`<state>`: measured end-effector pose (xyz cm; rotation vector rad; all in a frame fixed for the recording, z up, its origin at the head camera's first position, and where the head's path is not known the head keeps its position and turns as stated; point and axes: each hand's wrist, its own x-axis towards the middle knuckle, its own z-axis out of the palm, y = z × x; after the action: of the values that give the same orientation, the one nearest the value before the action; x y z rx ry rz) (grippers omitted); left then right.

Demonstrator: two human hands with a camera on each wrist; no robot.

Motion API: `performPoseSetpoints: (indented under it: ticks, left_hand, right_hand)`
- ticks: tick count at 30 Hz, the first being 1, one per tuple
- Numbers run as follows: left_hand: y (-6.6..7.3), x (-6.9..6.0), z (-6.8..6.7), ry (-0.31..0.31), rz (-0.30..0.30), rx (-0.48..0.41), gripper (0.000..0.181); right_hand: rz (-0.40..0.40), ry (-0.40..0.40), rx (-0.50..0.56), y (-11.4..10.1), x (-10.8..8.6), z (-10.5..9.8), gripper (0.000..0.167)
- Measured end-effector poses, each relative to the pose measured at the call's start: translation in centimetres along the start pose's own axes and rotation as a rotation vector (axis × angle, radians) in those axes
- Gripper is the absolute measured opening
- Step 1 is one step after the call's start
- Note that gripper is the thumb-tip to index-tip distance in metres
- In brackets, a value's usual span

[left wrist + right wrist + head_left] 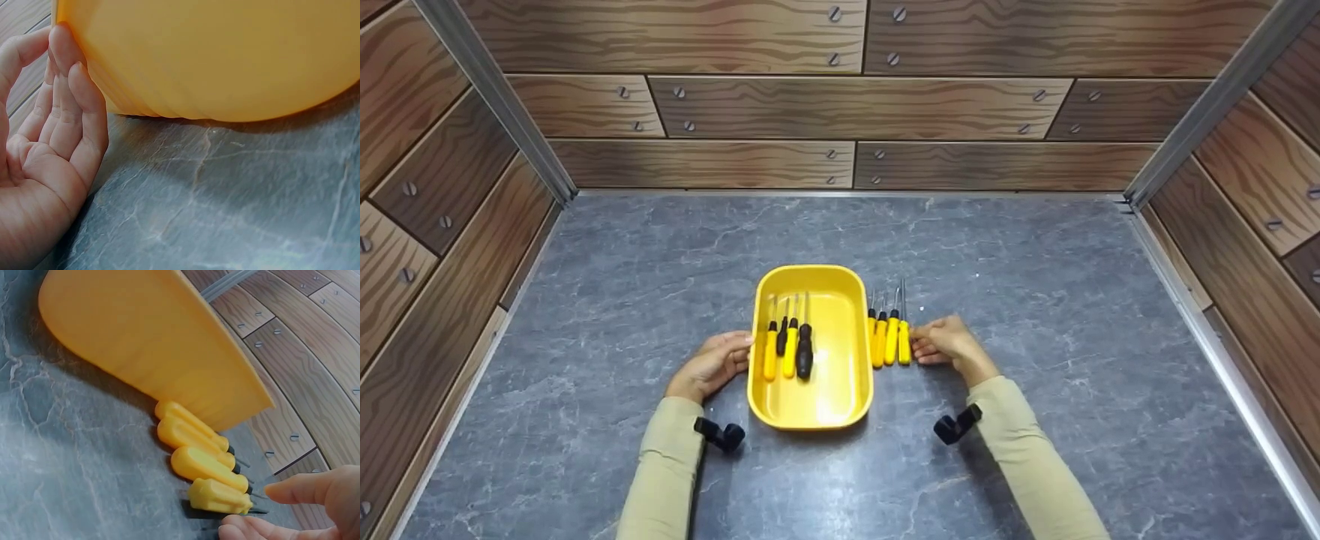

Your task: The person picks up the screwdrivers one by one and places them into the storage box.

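A yellow tray point(832, 375) stands on the grey marbled table, with several screwdrivers lying in its left half, among them a large black-handled screwdriver point(805, 356). My left hand point(712, 366) rests its fingers against the outside of the tray's left wall, which the left wrist view shows close up as a yellow side point(219, 56). Right of the tray, several yellow-handled screwdrivers lie side by side, tips pointing away. My right hand point(949, 341) is beside the rightmost screwdriver point(219, 496). Its thumb and fingers stand apart in the right wrist view, without gripping the handle.
Wood-patterned panels point(855, 109) enclose the back and both sides of the table point(660, 247). Metal strips point(1222, 390) run along the edges. Each sleeve carries a black wrist camera, one point(720, 433) on the left and another point(958, 424) on the right.
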<state>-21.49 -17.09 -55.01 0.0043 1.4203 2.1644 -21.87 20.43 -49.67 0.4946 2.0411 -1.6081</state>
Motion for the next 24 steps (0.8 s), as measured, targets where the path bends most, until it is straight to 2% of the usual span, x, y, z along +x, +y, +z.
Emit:
performPoseSetpoints:
  ticks: [7,14,24]
  left_hand:
    - [0.0,0.0,0.1,-0.003,0.009,-0.009,0.018]
    - [-0.1,0.0,0.0,0.005,0.002,-0.009,0.019]
    - [0.0,0.1,-0.1,0.001,-0.002,0.005,0.019]
  right_hand:
    - [0.014,0.030,-0.024,0.2,0.2,0.3,0.019]
    - [0.012,0.059,-0.058,0.0,0.3,0.6,0.030]
    - [0.025,0.128,-0.112,-0.3,0.4,1.2,0.014]
